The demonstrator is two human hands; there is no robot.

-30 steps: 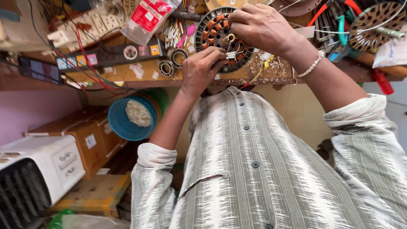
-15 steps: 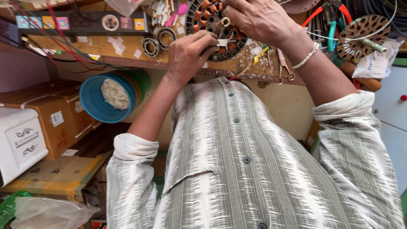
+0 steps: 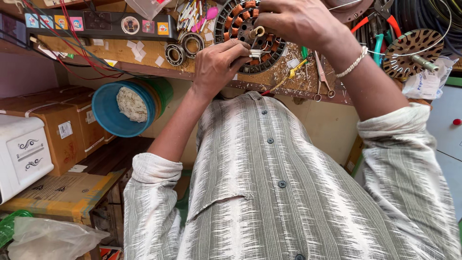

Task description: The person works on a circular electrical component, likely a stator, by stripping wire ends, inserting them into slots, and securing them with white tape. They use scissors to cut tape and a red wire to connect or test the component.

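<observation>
Two forearms rise from striped grey shirt sleeves (image 3: 288,192) toward the wooden counter (image 3: 144,55). The left hand (image 3: 216,65), at about 11 o'clock in the view, has its fingers pinched narrow on small white wire ends at the near rim of the round motor stator (image 3: 240,21) with copper coils. The right hand (image 3: 301,21), at 12 o'clock, cups the stator's far side, fingers curled over it. Two bearing rings (image 3: 185,48) lie at the stator's 9 o'clock; scissors (image 3: 321,77) at its 4 o'clock.

Wooden workbench (image 3: 144,53) with parts and tools.
On it: motor stator (image 3: 240,24), two bearings (image 3: 185,45), scissors (image 3: 322,77), power strip (image 3: 96,24).
</observation>
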